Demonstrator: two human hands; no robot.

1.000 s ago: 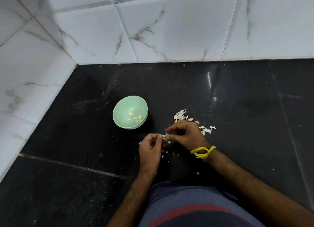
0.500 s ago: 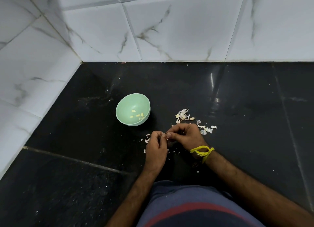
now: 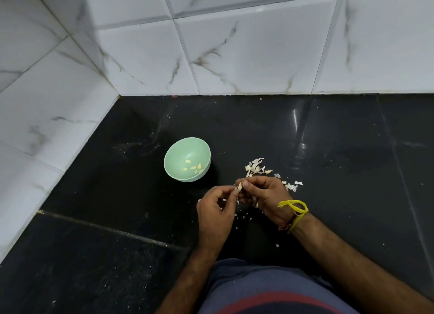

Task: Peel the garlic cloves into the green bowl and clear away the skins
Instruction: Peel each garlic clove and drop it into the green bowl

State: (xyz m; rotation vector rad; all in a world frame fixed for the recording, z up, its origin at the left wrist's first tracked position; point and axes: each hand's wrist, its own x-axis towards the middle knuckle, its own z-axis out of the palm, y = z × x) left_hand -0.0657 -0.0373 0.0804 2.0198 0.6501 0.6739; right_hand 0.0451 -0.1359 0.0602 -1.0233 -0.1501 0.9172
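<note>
**Peeling a garlic clove over a dark tabletop, head view.**
Left of centre, the green bowl (image 3: 187,159) stands on the black tabletop (image 3: 352,172) with a few peeled cloves (image 3: 194,167) inside. Just below and right of it, the left hand (image 3: 215,213) and right hand (image 3: 264,197) meet, their fingertips pinching one small garlic clove (image 3: 239,186) between them. The clove is probably light, firm and slick once bare; its papery skin likely tears easily, best nipped at a tip. Loose skins (image 3: 256,166) lie scattered right of centre, apart from the bowl, not yet cleared.
</note>
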